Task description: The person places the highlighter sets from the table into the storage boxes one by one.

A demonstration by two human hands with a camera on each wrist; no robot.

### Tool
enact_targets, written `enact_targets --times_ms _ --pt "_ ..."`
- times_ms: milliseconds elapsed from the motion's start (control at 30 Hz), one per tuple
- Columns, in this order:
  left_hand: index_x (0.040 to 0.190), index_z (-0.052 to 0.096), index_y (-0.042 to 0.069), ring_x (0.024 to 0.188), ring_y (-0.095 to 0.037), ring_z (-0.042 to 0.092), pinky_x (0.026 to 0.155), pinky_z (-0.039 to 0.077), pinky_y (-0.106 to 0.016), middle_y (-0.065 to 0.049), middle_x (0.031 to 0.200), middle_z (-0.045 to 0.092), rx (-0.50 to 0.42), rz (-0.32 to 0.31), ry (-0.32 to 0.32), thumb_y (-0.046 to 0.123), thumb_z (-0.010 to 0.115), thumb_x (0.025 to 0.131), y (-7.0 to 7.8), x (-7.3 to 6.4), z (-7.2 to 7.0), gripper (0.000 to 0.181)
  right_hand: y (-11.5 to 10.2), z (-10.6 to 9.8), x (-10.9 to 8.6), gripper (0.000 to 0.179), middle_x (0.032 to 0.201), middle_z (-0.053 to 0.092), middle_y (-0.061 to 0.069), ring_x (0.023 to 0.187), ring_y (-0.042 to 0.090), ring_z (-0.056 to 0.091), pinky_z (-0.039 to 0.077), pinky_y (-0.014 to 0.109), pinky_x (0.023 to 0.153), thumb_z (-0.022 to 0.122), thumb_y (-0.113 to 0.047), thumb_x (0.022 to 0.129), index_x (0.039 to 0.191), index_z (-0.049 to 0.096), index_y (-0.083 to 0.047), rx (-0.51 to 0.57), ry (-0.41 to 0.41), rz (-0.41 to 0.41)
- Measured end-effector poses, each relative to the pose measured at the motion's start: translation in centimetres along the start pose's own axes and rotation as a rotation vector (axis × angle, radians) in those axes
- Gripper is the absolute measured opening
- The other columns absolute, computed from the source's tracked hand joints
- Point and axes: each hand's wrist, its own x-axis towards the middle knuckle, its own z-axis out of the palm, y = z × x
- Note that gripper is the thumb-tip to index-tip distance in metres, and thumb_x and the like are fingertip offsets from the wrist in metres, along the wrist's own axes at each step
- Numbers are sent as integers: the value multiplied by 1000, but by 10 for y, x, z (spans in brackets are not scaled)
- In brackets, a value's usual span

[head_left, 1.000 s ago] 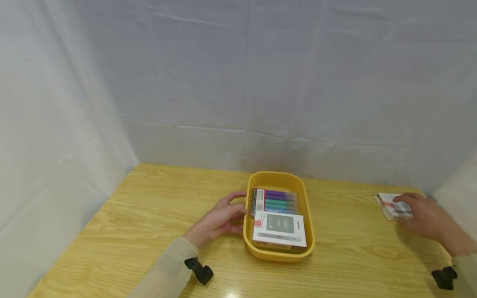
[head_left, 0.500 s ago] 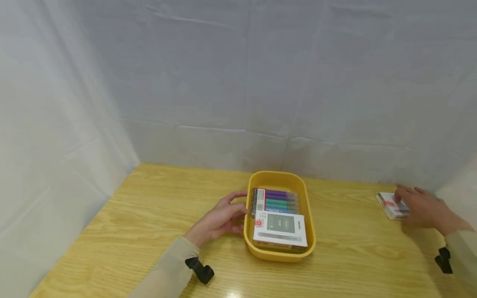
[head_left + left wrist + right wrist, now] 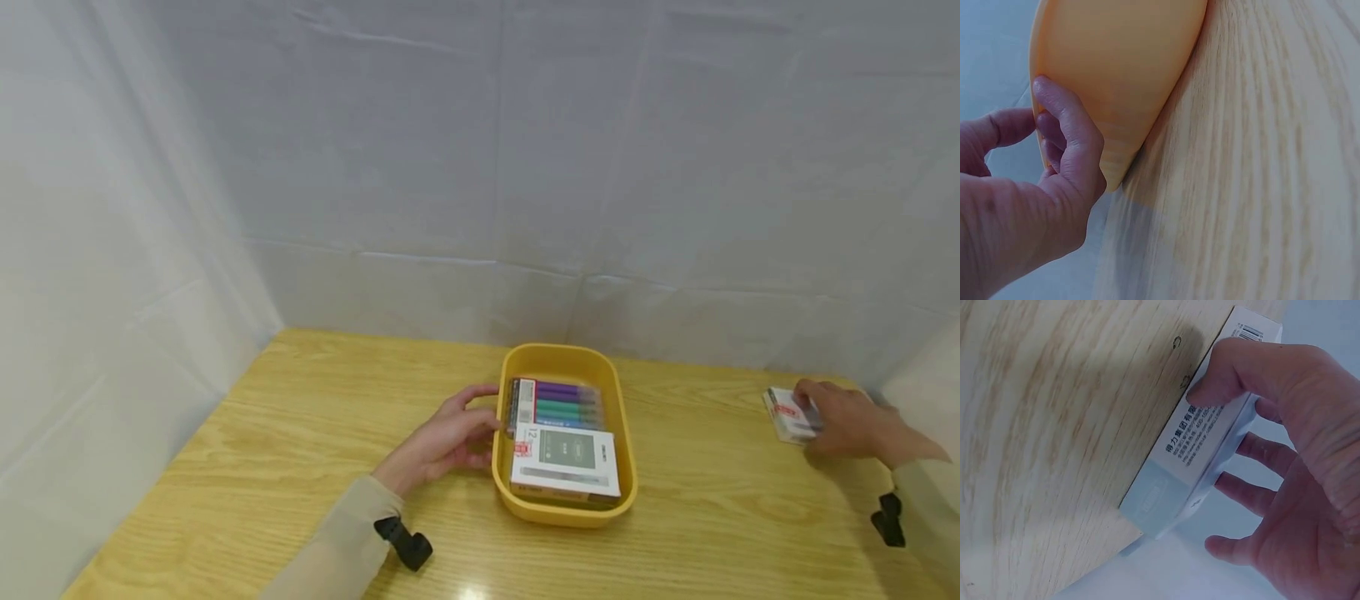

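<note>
A yellow plastic basket (image 3: 627,450) stands on the wooden table. My left hand (image 3: 453,437) pinches its left rim; in the left wrist view the thumb and curled fingers (image 3: 1075,125) meet at that edge. Inside lie a clear pack of purple, green and blue pens (image 3: 558,404) and a white box with a grey-green panel (image 3: 566,458). Far to the right, my right hand (image 3: 858,421) grips another white box (image 3: 787,414) with a red mark. The right wrist view has the thumb (image 3: 1222,378) on this box's printed side, with the other fingers partly hidden behind it.
Pale cloth sheets (image 3: 480,183) hang behind the table and along both sides. The wooden table (image 3: 300,433) extends left of the basket and between the basket and the right-hand box. Black straps (image 3: 403,543) are on both wrists.
My right hand has shifted over the white box and closed on it, and the box has moved slightly right. The left hand keeps its place at the basket.
</note>
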Motion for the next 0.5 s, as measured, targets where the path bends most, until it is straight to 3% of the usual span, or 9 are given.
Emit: enact_targets --times_ms 133,333,500 --pt "152 37 17 101 -21 61 69 55 -29 -20 140 57 1 -3 -2 9 57 96 0 0 0 60 1 1 -4 55 93 52 10 70 24 42 31 40 58 79 -25 68 108 45 -10 15 -24 46" --pt "152 38 17 102 -21 62 68 55 -29 -21 140 57 -4 2 5 9 57 95 0 1 -2 61 -2 11 -6 58 82 49 8 65 20 40 29 32 59 83 -38 71 104 46 -7 8 54 23" --pt "152 37 16 104 -21 62 69 56 -29 -22 142 56 2 3 -2 9 57 95 0 1 -3 61 -3 14 -9 65 83 53 11 63 20 42 32 33 56 81 -44 76 114 48 -3 33 49 70"
